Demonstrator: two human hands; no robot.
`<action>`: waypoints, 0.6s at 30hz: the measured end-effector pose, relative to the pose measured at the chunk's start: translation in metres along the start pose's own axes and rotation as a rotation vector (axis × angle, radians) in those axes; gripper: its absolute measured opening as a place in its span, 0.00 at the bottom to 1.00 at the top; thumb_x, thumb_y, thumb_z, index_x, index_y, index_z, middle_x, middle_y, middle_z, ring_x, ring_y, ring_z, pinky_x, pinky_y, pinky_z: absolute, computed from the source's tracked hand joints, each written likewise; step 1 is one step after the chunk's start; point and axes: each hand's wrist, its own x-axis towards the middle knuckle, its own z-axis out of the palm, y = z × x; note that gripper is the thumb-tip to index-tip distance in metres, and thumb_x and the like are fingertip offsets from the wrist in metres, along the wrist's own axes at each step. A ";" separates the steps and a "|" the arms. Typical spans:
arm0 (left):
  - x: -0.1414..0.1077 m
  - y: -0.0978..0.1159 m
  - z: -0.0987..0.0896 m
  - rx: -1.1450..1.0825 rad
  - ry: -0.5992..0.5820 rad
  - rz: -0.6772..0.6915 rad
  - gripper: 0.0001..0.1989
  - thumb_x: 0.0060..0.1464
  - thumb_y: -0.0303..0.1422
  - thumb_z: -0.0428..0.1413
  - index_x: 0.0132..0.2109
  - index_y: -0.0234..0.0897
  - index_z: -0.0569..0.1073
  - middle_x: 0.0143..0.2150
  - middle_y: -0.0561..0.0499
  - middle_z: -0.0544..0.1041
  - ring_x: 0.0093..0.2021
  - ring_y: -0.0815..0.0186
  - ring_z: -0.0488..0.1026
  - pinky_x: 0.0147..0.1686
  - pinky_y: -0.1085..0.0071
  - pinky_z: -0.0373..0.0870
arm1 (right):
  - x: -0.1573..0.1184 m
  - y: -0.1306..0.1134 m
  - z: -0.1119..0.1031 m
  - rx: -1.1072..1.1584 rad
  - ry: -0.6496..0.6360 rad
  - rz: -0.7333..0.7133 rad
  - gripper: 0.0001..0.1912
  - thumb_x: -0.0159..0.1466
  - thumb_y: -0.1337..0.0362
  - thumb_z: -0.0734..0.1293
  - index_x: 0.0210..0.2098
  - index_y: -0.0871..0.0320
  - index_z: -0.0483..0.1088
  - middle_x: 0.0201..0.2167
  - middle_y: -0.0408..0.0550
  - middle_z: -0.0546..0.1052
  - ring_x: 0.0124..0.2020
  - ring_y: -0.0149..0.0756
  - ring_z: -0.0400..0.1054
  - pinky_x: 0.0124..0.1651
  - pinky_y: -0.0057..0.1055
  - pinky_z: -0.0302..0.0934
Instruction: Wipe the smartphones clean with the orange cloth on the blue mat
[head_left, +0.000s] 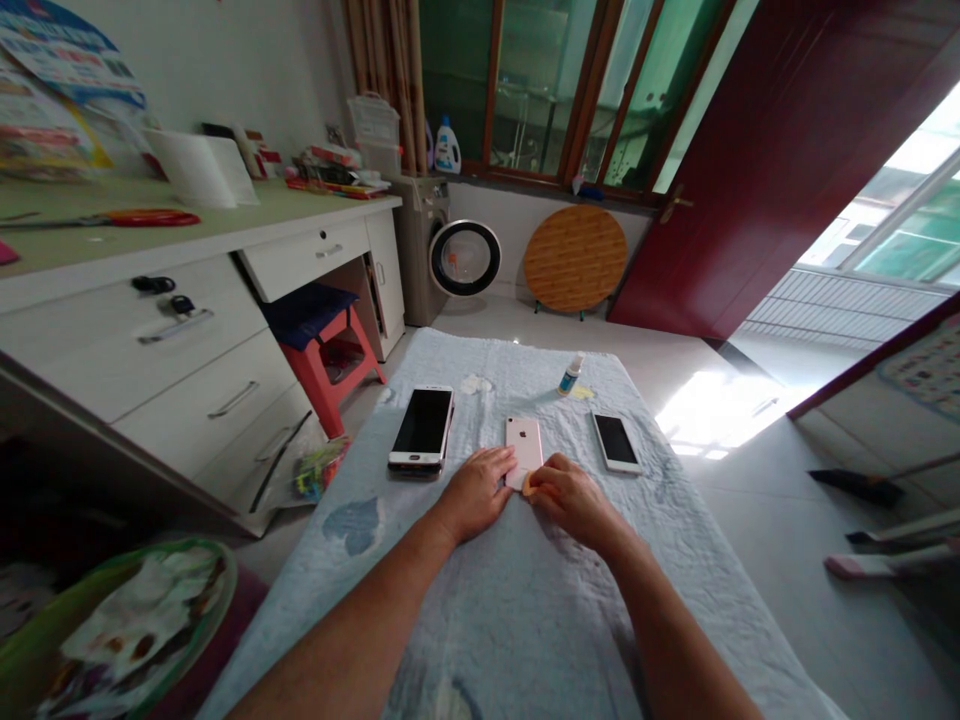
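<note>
A pink smartphone (525, 440) lies back side up on the cloth-covered table, its camera end pointing away from me. My left hand (476, 490) grips its lower left edge, the fingers on the back and the thumb near the bottom corner. Pinched in my right hand (566, 492) is a small orange-yellow pad (529, 484), pressed against the phone's lower right part; most of it is hidden by the fingers. Left of my hands, a white smartphone (422, 425) rests screen up on top of another device. To the right is a smaller white smartphone (616, 442), screen up.
A small spray bottle (571, 375) stands near the far edge of the blue cloth (517, 600). At left are a white desk (187, 330), a red stool (330, 360) and a filled waste bin (217, 610). A washing machine (420, 250) stands beyond, its round door open.
</note>
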 end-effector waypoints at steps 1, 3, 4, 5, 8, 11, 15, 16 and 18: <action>0.000 -0.001 0.001 -0.003 0.003 0.001 0.20 0.56 0.28 0.53 0.56 0.36 0.70 0.62 0.45 0.67 0.63 0.62 0.62 0.64 0.61 0.54 | 0.000 0.002 0.001 -0.007 0.002 0.006 0.08 0.60 0.71 0.64 0.36 0.57 0.74 0.36 0.47 0.69 0.37 0.32 0.65 0.42 0.28 0.57; 0.001 -0.002 0.002 -0.009 0.008 0.000 0.19 0.59 0.29 0.50 0.56 0.36 0.70 0.62 0.45 0.67 0.62 0.64 0.62 0.64 0.62 0.55 | 0.001 0.003 0.004 -0.028 0.010 0.018 0.09 0.59 0.73 0.64 0.35 0.57 0.73 0.36 0.46 0.69 0.37 0.32 0.65 0.43 0.27 0.57; 0.002 -0.003 0.003 -0.011 0.010 0.000 0.18 0.60 0.29 0.48 0.56 0.36 0.71 0.62 0.46 0.68 0.62 0.64 0.63 0.64 0.63 0.55 | 0.002 0.003 0.005 -0.037 0.014 0.020 0.09 0.59 0.73 0.64 0.35 0.57 0.73 0.36 0.46 0.68 0.37 0.32 0.64 0.42 0.27 0.57; 0.003 -0.003 0.004 -0.012 0.011 0.002 0.18 0.61 0.28 0.47 0.55 0.36 0.71 0.61 0.46 0.68 0.62 0.65 0.63 0.63 0.63 0.56 | 0.002 0.003 0.007 -0.043 0.019 0.018 0.09 0.58 0.74 0.63 0.34 0.57 0.73 0.36 0.46 0.68 0.37 0.32 0.64 0.42 0.27 0.56; 0.004 -0.005 0.006 -0.020 0.022 0.011 0.18 0.62 0.27 0.44 0.55 0.36 0.72 0.60 0.46 0.69 0.61 0.66 0.65 0.62 0.64 0.58 | 0.005 -0.002 0.012 -0.050 0.040 0.003 0.09 0.58 0.75 0.63 0.33 0.57 0.72 0.35 0.45 0.67 0.36 0.31 0.64 0.41 0.26 0.56; 0.005 -0.005 0.008 -0.036 0.048 0.015 0.18 0.61 0.27 0.45 0.54 0.35 0.72 0.59 0.44 0.71 0.59 0.64 0.66 0.61 0.62 0.61 | 0.008 -0.007 0.020 -0.070 0.080 -0.018 0.10 0.59 0.75 0.62 0.33 0.57 0.73 0.34 0.45 0.67 0.36 0.31 0.63 0.41 0.25 0.55; 0.006 -0.004 0.008 -0.074 0.077 0.014 0.17 0.60 0.27 0.47 0.54 0.34 0.73 0.58 0.43 0.72 0.58 0.62 0.68 0.60 0.61 0.62 | 0.013 -0.014 0.030 -0.147 0.128 -0.033 0.08 0.60 0.73 0.63 0.33 0.56 0.72 0.34 0.45 0.68 0.36 0.31 0.63 0.41 0.25 0.54; 0.005 -0.004 0.008 -0.089 0.081 0.010 0.18 0.60 0.27 0.47 0.54 0.34 0.72 0.58 0.43 0.72 0.58 0.62 0.68 0.60 0.61 0.62 | 0.015 -0.015 0.033 -0.170 0.137 -0.035 0.08 0.60 0.72 0.63 0.33 0.56 0.72 0.34 0.45 0.68 0.36 0.32 0.63 0.41 0.25 0.54; 0.005 -0.004 0.007 -0.123 0.090 -0.003 0.19 0.59 0.27 0.47 0.55 0.33 0.72 0.58 0.42 0.72 0.58 0.61 0.68 0.61 0.62 0.61 | 0.017 -0.018 0.037 -0.215 0.153 -0.034 0.07 0.61 0.71 0.63 0.35 0.56 0.71 0.35 0.45 0.69 0.36 0.32 0.63 0.40 0.25 0.53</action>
